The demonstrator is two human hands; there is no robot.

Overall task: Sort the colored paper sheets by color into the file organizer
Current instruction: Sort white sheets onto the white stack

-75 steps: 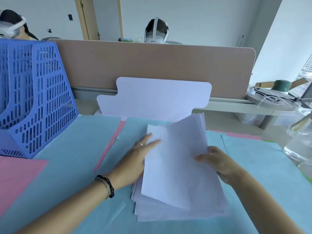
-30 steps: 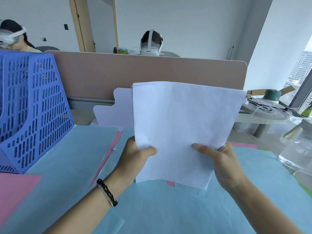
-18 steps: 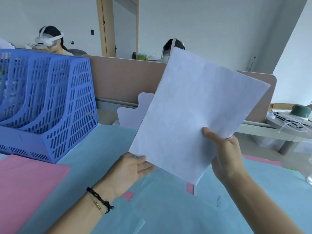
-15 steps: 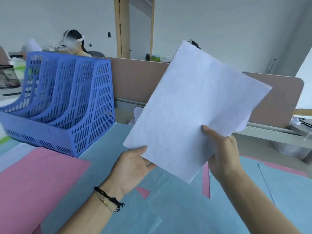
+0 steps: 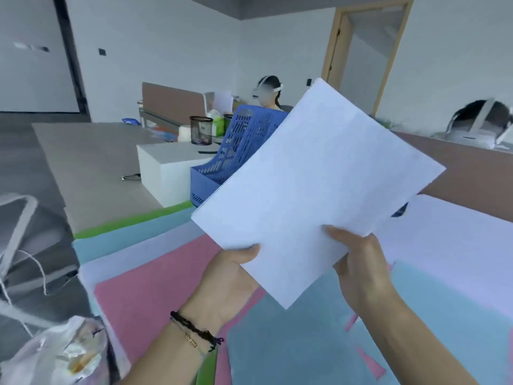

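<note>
Swung leftward since a moment ago, the white paper stack (image 5: 313, 190) now hangs tilted in front of the blue file organizer (image 5: 238, 151), hiding much of it. Left hand (image 5: 227, 276) and right hand (image 5: 361, 262) each pinch its lower edge, thumbs on top. Thin sheets look light, floppy and prone to fanning, so two-handed edge holds suit. Pink, blue and green sheets cover the worktop (image 5: 94, 162).

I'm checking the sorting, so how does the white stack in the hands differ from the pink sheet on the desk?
The white paper stack is lifted, tilted and gripped by the left hand and right hand; the pink sheet lies flat, untouched. Both are still outside the blue file organizer.
</note>
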